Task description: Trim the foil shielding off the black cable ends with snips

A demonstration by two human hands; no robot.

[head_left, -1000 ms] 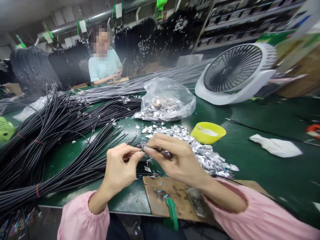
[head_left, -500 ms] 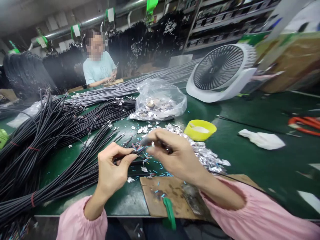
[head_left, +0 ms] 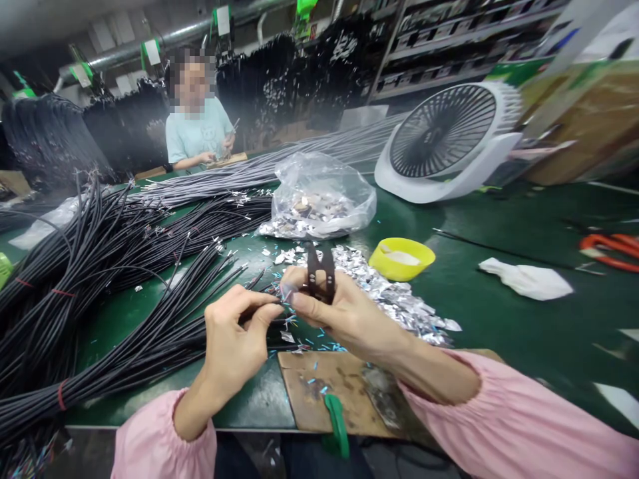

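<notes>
My left hand (head_left: 237, 339) is closed, pinching the end of a black cable between thumb and forefinger. Against that end, the thumb and forefinger of my right hand (head_left: 344, 309) come together, with thin coloured wires partly hidden behind the fingertips. Tucked in the right hand are small black snips (head_left: 321, 274), their two flat arms pointing up and apart. A bundle of black cables (head_left: 164, 339) with stripped ends runs under my left hand. Silver foil scraps (head_left: 394, 303) and small blue wire bits (head_left: 332, 347) lie scattered around the right hand.
Behind the hands sits a clear plastic bag (head_left: 324, 196) of foil scraps. A yellow bowl (head_left: 402, 259), white fan (head_left: 444, 146) and orange-handled tool (head_left: 609, 249) stand to the right. Cardboard (head_left: 319, 386) lies at the front edge with a green loop (head_left: 337, 426). Across the table works another person (head_left: 197, 133).
My right hand has turned, bringing the snips' arms upright into view, and its fingertips have closed in at the cable end. My left hand has shifted slightly right with the cable.
</notes>
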